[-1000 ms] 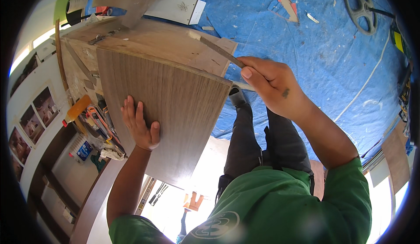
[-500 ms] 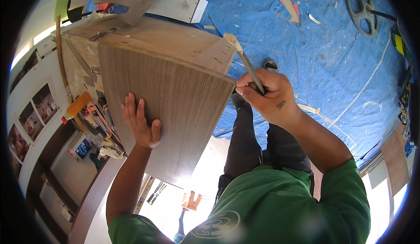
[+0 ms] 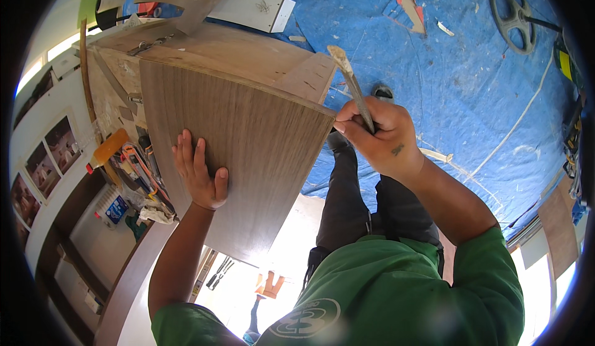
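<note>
My left hand lies with fingers spread on the face of a brown wood-grain board, which covers the near side of a plywood box. My right hand is closed round a narrow grey-brown stick with a pale, roughened tip pointing up, past the board's right corner. The thumb and fingertips of that hand are at the corner edge; whether they touch it I cannot tell.
Blue sheeting covers the floor, with a metal wheel at upper right. A white box lies behind the plywood. Hand tools and an orange bottle sit at left. My legs are below the right hand.
My right hand has moved down to the board's corner, and the stick has swung more upright. My left hand has shifted very slightly upward on the board.
</note>
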`<state>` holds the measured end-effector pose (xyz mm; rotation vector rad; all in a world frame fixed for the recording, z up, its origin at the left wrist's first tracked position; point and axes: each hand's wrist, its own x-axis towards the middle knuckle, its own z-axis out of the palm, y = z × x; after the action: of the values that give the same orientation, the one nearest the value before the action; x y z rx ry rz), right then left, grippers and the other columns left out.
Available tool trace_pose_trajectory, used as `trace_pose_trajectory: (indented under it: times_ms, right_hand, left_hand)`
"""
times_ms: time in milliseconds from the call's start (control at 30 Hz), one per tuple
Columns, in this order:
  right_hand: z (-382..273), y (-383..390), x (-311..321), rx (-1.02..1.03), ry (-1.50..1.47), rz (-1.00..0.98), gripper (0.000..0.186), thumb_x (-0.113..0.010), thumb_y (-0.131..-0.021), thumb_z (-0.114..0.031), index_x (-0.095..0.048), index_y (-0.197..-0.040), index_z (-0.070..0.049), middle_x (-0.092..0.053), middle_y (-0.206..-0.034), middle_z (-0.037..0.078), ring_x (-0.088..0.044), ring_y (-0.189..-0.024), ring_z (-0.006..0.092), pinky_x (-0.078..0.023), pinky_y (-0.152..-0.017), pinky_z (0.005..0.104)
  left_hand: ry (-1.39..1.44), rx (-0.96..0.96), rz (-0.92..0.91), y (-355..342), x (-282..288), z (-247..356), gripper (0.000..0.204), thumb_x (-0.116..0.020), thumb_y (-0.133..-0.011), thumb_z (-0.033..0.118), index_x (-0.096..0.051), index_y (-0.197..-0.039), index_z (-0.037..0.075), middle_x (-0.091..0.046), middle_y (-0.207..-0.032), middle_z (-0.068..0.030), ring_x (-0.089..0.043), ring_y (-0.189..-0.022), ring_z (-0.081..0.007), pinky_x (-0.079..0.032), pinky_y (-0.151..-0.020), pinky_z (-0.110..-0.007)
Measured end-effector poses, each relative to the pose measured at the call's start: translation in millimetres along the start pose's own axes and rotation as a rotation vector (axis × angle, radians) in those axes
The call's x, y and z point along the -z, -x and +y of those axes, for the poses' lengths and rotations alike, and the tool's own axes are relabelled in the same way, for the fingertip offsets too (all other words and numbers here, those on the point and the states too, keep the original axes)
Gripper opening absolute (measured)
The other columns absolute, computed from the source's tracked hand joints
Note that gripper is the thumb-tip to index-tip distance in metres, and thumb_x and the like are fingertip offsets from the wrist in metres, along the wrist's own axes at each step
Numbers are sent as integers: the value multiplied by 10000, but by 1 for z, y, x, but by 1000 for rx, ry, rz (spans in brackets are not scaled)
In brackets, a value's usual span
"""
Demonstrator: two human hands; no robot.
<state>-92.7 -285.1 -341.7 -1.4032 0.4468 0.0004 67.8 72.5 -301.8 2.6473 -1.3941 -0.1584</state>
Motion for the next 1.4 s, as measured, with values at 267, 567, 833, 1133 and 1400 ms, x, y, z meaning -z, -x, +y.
trace_pose_trajectory:
  times_ms: [267, 567, 833, 1133, 1400]
  right_hand:
    - [-3, 3, 11, -160, -17, -48, 99, -693, -927, -32, -692, -1026, -24, -589, -736, 26, -530, -643, 76, -423, -580, 283]
    - [-10, -11, 8, 278, 199, -47, 108, -709, -882, 8, -689, -987, 19, -614, -775, 119, -584, -653, 219, -444, -596, 335]
    - [-6, 5, 17, -52, 189, -110, 145, -720, -942, -128, -654, -925, 0, -598, -750, 95, -554, -643, 182, -434, -587, 335]
    - [-9, -8, 28, -72, 175, -253, 481, -446, -1116, -358, -576, -812, -9, -474, -653, 78, -467, -592, 174, -408, -578, 360]
    - [-8, 1, 21, 100, 404, -161, 431, -512, -1095, -306, -571, -785, -12, -468, -637, 128, -442, -562, 245, -404, -565, 387]
  left_hand:
    - [4, 9, 12, 1, -1, 1, 669, -456, -1003, 419, -406, -1528, 8, -332, -1611, -286, -282, -1511, -445, -135, -1227, -578]
    - [14, 12, 29, -1, 1, 3, 666, -454, -1006, 434, -421, -1522, 15, -353, -1600, -284, -298, -1503, -445, -145, -1222, -577]
    - [7, 15, 44, 1, -1, 3, 651, -451, -1013, 434, -436, -1516, 20, -367, -1596, -277, -314, -1501, -424, -151, -1225, -559]
    - [3, 19, 46, 0, -1, 3, 652, -449, -1018, 440, -424, -1532, 39, -361, -1608, -258, -308, -1510, -410, -148, -1230, -552]
    - [-8, 12, 51, 0, -2, 0, 654, -445, -1017, 444, -425, -1530, 38, -363, -1607, -259, -312, -1507, -409, -151, -1233, -544]
